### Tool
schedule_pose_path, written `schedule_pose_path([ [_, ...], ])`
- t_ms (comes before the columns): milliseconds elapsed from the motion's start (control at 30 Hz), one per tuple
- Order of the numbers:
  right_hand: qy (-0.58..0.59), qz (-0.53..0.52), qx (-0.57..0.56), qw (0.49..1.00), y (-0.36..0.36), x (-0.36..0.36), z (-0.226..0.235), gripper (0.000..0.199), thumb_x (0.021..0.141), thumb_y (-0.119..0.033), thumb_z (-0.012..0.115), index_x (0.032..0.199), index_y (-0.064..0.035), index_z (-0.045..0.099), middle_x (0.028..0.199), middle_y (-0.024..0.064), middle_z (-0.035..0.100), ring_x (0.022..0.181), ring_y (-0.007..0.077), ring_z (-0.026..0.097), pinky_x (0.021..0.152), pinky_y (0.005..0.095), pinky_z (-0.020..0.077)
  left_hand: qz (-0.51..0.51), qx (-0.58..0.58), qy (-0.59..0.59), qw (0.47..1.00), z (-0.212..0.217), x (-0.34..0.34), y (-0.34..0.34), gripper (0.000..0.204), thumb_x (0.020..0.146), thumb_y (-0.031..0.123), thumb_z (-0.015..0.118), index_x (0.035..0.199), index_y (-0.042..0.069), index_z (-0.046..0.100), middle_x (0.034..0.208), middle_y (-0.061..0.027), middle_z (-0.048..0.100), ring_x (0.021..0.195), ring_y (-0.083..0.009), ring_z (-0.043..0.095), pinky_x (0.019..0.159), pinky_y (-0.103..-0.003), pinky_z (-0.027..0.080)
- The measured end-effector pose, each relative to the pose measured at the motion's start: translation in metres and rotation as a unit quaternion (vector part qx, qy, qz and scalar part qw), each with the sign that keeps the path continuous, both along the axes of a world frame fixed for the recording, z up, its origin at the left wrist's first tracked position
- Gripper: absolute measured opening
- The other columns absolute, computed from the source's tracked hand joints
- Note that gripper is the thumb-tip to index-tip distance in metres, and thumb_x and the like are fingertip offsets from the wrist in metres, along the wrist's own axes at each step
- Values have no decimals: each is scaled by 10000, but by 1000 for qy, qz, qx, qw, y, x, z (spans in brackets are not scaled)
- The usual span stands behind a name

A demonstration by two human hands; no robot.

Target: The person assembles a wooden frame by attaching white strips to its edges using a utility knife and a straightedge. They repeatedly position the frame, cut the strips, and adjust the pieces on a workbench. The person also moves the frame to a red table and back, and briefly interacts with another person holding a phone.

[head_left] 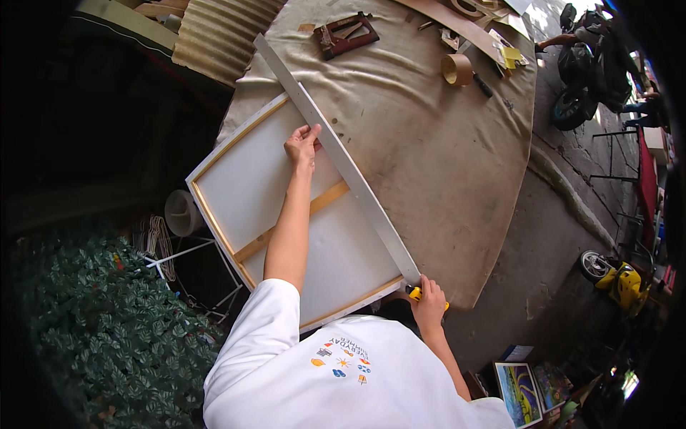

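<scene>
A stretched canvas lies face down, showing its white back, wooden frame and crossbar. Along its right side runs a long whitish strip, its far end sticking out beyond the canvas corner. My left hand reaches over the canvas with its fingers closed at the strip's edge, in its upper half. At the strip's near end, my right hand is closed around a yellow-and-black handled tool. The tool's working end is hard to make out.
A cloth-covered table carries a dark red staple gun, a tape roll and a dark-handled tool. Corrugated sheet is at the far left, leafy greenery at the near left. Framed pictures stand at the lower right.
</scene>
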State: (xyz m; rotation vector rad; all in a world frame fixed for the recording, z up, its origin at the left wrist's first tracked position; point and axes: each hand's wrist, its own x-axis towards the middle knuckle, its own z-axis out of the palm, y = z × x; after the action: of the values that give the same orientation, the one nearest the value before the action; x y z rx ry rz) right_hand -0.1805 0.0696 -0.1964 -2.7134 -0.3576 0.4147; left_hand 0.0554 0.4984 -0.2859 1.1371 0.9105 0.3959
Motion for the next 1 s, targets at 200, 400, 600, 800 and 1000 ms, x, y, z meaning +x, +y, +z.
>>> schedule_pose_path([
  [200,7,19,-7,1000,-6,3,-8,668,656,-84,840,1268,-29,579,995,110,618,903,308,615,766,409,480,19,22,-12,1000,-27,-5,10,361,794,143,876,1037,-18,664,887,-51,703,690,-133,638,619,-290,567],
  [400,-1,7,-1,1000,-3,3,-7,676,656,-71,832,1284,-26,588,988,107,618,913,291,619,767,398,482,15,22,-10,1000,-24,3,15,427,765,162,902,1090,0,678,921,-43,713,740,-139,659,677,-278,573],
  [600,0,-3,16,1000,-1,2,-6,716,617,-35,853,1287,-30,599,994,112,629,894,301,623,755,396,490,6,34,19,999,-20,5,15,481,757,186,910,1124,-8,667,967,-59,720,817,-148,670,722,-285,576],
  [800,-17,-1,23,1000,-1,3,-8,722,615,-36,856,1291,-35,603,1005,107,635,900,299,625,764,397,493,17,83,-8,996,-31,5,20,434,777,192,896,1091,-11,676,922,-57,719,800,-147,667,709,-284,571],
  [1000,-3,8,-6,1000,-2,4,-7,717,633,-82,843,1305,-27,598,1019,93,628,916,269,619,776,379,478,-86,367,106,920,-10,-4,6,796,736,292,923,1324,-50,510,1198,-139,639,978,-220,669,801,-316,563],
])
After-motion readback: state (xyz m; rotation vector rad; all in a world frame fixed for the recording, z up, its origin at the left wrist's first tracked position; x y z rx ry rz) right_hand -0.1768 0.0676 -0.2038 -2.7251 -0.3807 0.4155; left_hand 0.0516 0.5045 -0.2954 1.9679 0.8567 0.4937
